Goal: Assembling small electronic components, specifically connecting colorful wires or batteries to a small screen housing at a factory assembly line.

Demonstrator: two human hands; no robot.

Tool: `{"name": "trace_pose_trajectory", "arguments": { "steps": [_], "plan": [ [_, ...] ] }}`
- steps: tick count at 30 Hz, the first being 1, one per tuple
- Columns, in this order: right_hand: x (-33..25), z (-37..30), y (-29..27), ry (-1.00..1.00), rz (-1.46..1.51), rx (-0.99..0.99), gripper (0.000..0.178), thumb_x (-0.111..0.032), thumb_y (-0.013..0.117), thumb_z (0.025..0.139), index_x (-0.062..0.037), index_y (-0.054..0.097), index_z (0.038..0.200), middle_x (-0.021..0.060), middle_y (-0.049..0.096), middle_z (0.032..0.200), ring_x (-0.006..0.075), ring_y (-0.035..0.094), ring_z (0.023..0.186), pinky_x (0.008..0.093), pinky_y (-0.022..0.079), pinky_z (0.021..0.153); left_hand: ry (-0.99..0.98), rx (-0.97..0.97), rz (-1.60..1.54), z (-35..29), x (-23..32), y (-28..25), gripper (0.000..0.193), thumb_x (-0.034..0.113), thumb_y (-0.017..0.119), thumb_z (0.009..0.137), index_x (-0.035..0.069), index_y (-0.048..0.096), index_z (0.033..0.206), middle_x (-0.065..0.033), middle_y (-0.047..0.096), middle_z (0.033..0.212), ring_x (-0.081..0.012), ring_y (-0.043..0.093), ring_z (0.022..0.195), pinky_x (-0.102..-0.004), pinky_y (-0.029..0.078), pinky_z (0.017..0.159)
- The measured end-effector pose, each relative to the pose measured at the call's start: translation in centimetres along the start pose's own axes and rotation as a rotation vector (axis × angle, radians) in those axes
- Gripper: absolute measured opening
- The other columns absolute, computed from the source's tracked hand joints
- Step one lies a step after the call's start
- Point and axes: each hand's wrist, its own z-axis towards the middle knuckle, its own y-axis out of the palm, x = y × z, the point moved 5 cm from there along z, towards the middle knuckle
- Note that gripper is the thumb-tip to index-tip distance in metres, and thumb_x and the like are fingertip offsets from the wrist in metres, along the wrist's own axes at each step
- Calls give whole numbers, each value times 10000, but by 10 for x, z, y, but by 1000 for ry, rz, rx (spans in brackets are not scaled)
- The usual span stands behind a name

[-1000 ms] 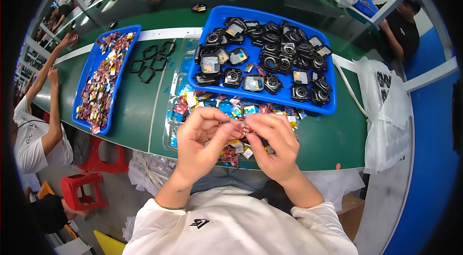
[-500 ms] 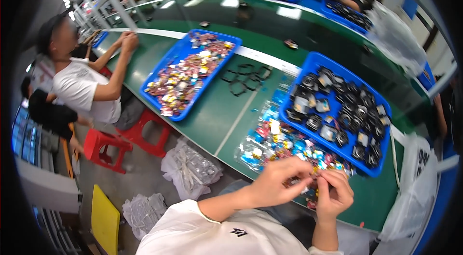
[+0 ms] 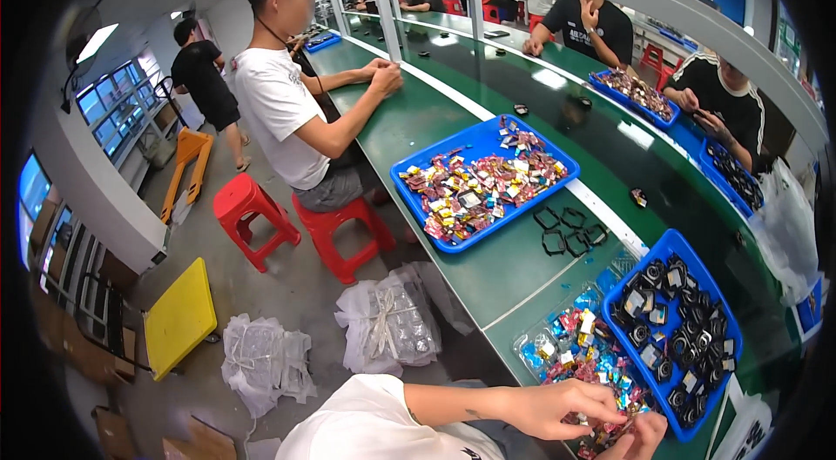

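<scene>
My left hand (image 3: 566, 409) and my right hand (image 3: 643, 437) meet low at the right, fingertips pinched together. Whatever lies between them is too small to make out. Beneath them spreads a pile of small parts (image 3: 585, 354) in red, blue, gold and white, partly in a clear plastic tray (image 3: 528, 357). My hands hide part of this pile. Just right of it, a blue tray (image 3: 651, 258) holds many round black parts, some with pale square pieces on them.
Another blue tray (image 3: 477, 140) of reddish and gold parts sits farther left, near several black frames (image 3: 570, 241) on the green table (image 3: 470, 282). A co-worker (image 3: 283, 103) sits beside it on a red stool (image 3: 344, 238). Plastic-wrapped bundles (image 3: 387, 321) lie on the floor.
My view has swung left, so the table, trays and my hands appear farther right and lower. My hands stay together, fingertips still pinched. The person in black at the far left is now farther off.
</scene>
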Motion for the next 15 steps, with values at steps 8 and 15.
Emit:
{"name": "trace_pose_trajectory", "arguments": {
  "steps": [8, 15],
  "plan": [
    [-6, 8, 13, -28, -89, -152, 137, -52, 727, 771, 45, 643, 821, 137, 625, 786, 273, 581, 710, 365, 482, 670, 178, 325, 511, -1, 8, -7, 151, 101, 714, 770, 24, 658, 887, -67, 544, 777, -229, 550, 772, -332, 457, 638],
    [-6, 9, 16, 31, -34, -193, 95, 32, 673, 770, 53, 660, 862, 143, 635, 800, 276, 599, 738, 356, 492, 696, 180, 311, 482, 1, 15, -10, 73, 87, 668, 776, 28, 640, 809, -56, 562, 780, -221, 516, 742, -344, 426, 614]
  ]
}}
